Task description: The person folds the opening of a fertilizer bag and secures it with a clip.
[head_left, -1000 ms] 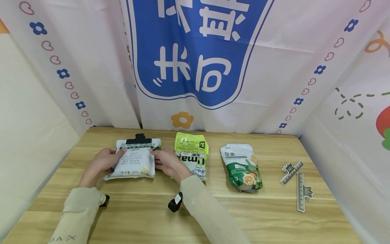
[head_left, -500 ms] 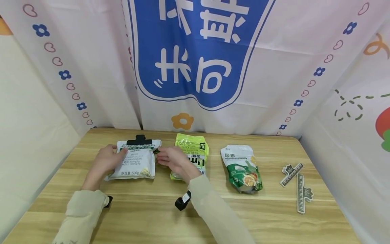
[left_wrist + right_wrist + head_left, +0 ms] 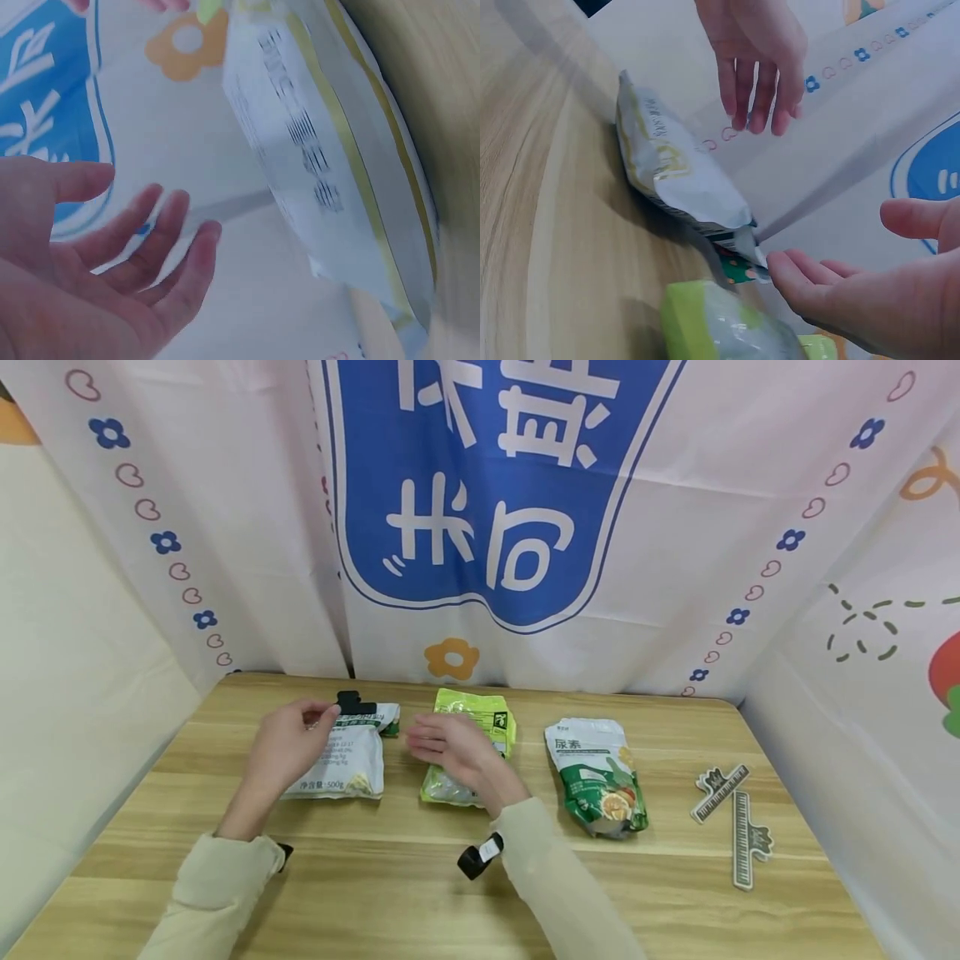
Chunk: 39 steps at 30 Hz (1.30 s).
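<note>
A white printed bag [image 3: 348,766] lies on the left of the table, its far edge folded under a black clip [image 3: 357,705]. My left hand [image 3: 288,750] hovers over the bag's left part, hiding it, with loosely bent fingers. The left wrist view shows that hand [image 3: 127,277] apart from the bag [image 3: 307,142], holding nothing. Over a yellow-green bag [image 3: 467,703] is my right hand [image 3: 467,753], fingers extended toward the white bag. In the right wrist view the right hand [image 3: 877,289] has thumb and fingers apart, nothing between them, above the yellow-green bag [image 3: 727,322].
To the right lies a green and white pouch [image 3: 598,777]. Two ruler-like clips [image 3: 720,793] lie near the right edge of the wooden table [image 3: 390,893]. A printed white curtain [image 3: 660,610] hangs behind the table.
My left hand has let go of the white bag's left edge and risen right and away, over it. My right hand has drawn off the bag to the right. The bag stays in place.
</note>
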Motion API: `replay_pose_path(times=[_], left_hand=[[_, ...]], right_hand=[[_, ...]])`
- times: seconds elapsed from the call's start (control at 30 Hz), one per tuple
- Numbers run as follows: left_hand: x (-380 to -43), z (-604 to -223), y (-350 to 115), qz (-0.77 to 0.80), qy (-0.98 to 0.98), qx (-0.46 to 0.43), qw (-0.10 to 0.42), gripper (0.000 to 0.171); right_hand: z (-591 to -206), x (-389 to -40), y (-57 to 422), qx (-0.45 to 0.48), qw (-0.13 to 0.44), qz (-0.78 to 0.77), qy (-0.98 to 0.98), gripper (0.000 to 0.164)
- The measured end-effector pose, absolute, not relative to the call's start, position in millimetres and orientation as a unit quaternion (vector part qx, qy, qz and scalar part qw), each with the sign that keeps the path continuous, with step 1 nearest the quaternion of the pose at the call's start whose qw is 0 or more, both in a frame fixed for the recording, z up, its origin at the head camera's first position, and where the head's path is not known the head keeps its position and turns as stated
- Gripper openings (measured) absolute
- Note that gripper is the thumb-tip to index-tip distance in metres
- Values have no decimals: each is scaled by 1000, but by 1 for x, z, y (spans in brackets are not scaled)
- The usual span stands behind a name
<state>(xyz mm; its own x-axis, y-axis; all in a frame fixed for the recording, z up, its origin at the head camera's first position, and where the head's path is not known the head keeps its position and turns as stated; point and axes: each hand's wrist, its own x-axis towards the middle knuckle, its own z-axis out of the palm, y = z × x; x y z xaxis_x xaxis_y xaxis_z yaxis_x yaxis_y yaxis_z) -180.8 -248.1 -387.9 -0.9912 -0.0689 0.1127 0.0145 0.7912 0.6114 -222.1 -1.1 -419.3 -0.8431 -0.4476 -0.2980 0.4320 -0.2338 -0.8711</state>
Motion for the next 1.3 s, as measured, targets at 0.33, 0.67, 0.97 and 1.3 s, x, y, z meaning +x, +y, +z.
replay_pose_path(times=[0.33,0.67,0.97,1.3], left_hand=[[-182,-389,-221,-360,-928,-79,46,38],[-191,-407,-195,-498,-864,-62,-47,68],[-201,-423,-179,-558,-822,-16,-110,70],[-211,-440,-154,-580,-801,22,-147,81]], right_hand=[[-403,-213,37,-30,250,-783,568,39],[-396,-205,78,-4,143,-709,690,43],[-415,-207,101,37,102,-680,725,50],[-433,-207,111,107,117,-662,732,75]])
